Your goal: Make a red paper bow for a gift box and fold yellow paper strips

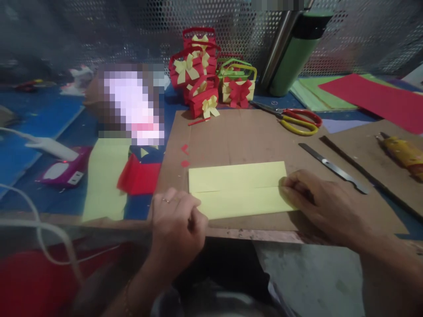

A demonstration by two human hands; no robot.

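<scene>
A folded pale yellow paper [238, 188] lies on a brown cardboard sheet [244, 136], its two long edges folded in to meet along a middle line. My left hand [176, 224] is curled into a fist at the paper's lower left corner, knuckles pressing on the fold. My right hand [317, 204] lies on the paper's right end, fingers together and bent, pressing the edge down. Neither hand has lifted the paper off the cardboard.
Several small red and yellow paper baskets with bows [206, 77] stand at the back. Red-handled scissors [294, 119], a metal blade [333, 168], a ruler [366, 176] and a glue tube [405, 154] lie to the right. Red and green paper sheets [373, 99], a green flask [299, 53], more yellow and red paper [105, 176] are around.
</scene>
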